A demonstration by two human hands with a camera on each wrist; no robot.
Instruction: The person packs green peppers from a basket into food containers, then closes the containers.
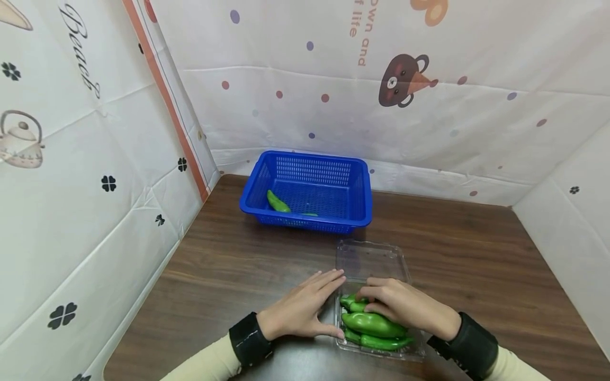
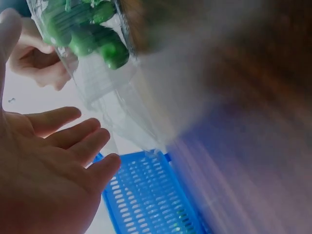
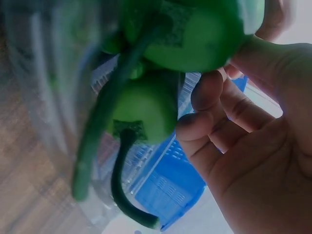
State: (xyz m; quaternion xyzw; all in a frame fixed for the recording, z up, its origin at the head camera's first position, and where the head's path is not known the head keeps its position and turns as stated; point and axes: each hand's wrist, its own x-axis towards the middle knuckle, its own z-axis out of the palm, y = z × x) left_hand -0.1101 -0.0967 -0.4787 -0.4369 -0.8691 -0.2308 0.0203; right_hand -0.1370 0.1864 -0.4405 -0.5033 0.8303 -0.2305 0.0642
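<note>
A clear plastic clamshell box (image 1: 414, 353) lies on the table with its lid (image 1: 371, 259) folded back toward the far side. Several long green peppers (image 1: 374, 324) fill its base, side by side, and their curved stems (image 3: 127, 183) show up close in the right wrist view. My right hand (image 1: 402, 302) reaches into the box, curled fingers and thumb pinching the farthest green pepper (image 1: 352, 304). Flat along the box's left side is my left hand (image 1: 305, 307), fingers straight and thumb spread at the near left edge.
Behind the box stands a blue plastic basket (image 1: 310, 185), with a green pepper (image 1: 278, 202) in it and a bit of another behind its front wall. The wooden table (image 1: 214, 296) meets a printed white cloth (image 1: 295, 121) at the back and sides.
</note>
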